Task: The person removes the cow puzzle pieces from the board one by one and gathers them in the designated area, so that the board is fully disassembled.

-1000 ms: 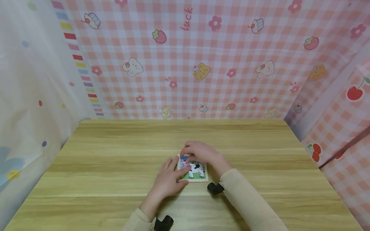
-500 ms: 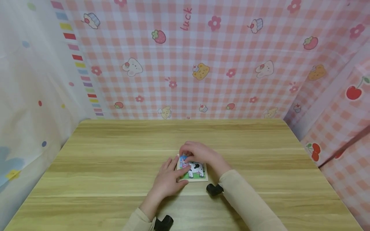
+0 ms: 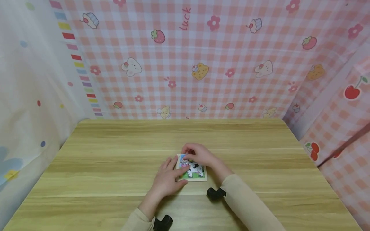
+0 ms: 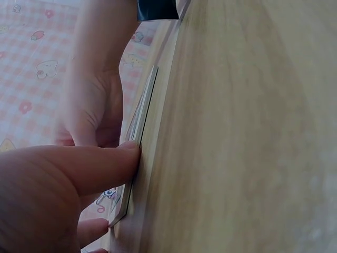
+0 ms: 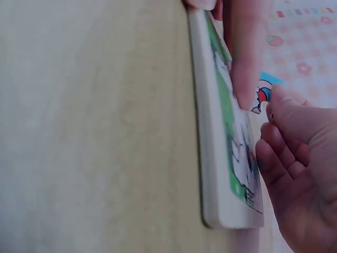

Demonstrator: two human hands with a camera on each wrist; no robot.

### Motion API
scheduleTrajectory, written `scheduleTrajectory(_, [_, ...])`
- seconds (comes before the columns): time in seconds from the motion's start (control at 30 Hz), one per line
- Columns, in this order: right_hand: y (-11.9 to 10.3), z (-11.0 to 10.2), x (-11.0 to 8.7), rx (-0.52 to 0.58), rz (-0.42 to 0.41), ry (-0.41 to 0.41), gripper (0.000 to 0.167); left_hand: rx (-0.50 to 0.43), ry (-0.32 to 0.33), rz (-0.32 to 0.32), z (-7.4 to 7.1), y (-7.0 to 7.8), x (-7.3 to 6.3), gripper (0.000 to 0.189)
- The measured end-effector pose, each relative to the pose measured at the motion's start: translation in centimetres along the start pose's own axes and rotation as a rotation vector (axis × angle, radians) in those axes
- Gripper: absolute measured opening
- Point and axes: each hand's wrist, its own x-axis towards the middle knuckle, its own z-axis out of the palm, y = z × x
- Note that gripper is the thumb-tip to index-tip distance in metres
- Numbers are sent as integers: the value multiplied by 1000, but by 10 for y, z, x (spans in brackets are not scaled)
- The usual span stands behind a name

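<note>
A small square wooden jigsaw board [image 3: 198, 175] with a cow picture lies flat on the table. My left hand [image 3: 166, 181] rests at its left side in the head view, one finger across the picture and the thumb at the near edge. In the right wrist view, my right hand [image 5: 300, 142] pinches a small jigsaw piece [image 5: 263, 94] printed in blue, red and white. That piece stands tilted up beside the picture, near the left hand's finger. From the left wrist, the board [image 4: 139, 116] shows edge-on behind the left thumb. The right hand hides part of the board's far side.
The wood-grain table [image 3: 115, 144] stretches out around the board. A pink checked curtain [image 3: 173, 51] hangs behind, with more curtains at both sides. Black wrist mounts [image 3: 216, 193] sit close above the table below each hand.
My right hand has shifted slightly right and toward me, its fingers drawing away from the board's far left corner. The left hand and the board stay in place.
</note>
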Motion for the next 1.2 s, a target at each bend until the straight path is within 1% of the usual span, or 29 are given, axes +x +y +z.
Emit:
scheduleTrajectory(0.1, [0, -3, -5, 33, 6, 53, 3, -14, -3, -6, 0, 0, 1, 49])
scheduleTrajectory(0.2, [0, -9, -13, 51, 7, 115, 4, -48, -2, -12, 1, -2, 1, 51])
scheduleTrajectory(0.27, [0, -14, -19, 73, 11, 161, 4, -92, 20, -3, 1, -5, 2, 52])
scheduleTrajectory(0.4, [2, -25, -32, 107, 15, 231, 4, -202, 90, 25, -2, -10, 6, 54])
scheduleTrajectory(0.47, [5, -30, -39, 120, 15, 250, 4, -245, 119, 32, -3, -14, 8, 56])
scheduleTrajectory(0.57, [11, -36, -50, 121, 13, 270, 4, -286, 131, 23, -2, -19, 11, 59])
scheduleTrajectory(0.7, [-1, -49, -70, 115, 15, 292, 3, -275, 126, 34, -2, -24, 13, 62])
scheduleTrajectory(0.8, [-10, -60, -82, 118, 35, 307, 4, -256, 105, 50, -3, -27, 12, 66])
scheduleTrajectory(0.87, [-3, -64, -88, 116, 45, 318, 4, -243, 87, 62, -4, -29, 12, 69])
scheduleTrajectory(0.9, [4, -66, -90, 115, 54, 324, 4, -239, 78, 65, -4, -30, 13, 70])
scheduleTrajectory(1.1, [53, -74, -102, 126, 105, 365, 6, -219, 45, 102, -4, -33, 13, 72])
scheduleTrajectory(1.2, [64, -80, -111, 143, 140, 377, 6, -211, 38, 107, -3, -33, 13, 70])
